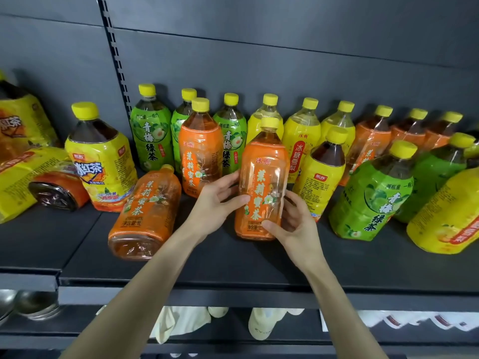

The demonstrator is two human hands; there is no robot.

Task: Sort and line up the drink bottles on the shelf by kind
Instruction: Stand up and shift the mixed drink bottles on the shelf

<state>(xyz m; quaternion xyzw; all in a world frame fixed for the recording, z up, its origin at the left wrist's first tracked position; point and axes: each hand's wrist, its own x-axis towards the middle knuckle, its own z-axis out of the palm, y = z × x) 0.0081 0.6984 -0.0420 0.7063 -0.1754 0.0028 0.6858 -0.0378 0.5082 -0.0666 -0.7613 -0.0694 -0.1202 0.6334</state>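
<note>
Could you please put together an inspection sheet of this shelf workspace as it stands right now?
Surface: dark shelf, with unsorted bottles spread over it.
Job's things: held orange-label bottle, roughly upright; fallen orange-label bottle lying on its side at front left; green-label bottles and yellow-label bottles mixed along the back; toppled bottles at far left.
Clutter: nothing seen.
Grippers: left hand and right hand grip the held orange-label bottle from either side.
Cables: nothing seen.
Surroundings: dark back panel; the shelf below holds pale cloth items and metal bowls.
</note>
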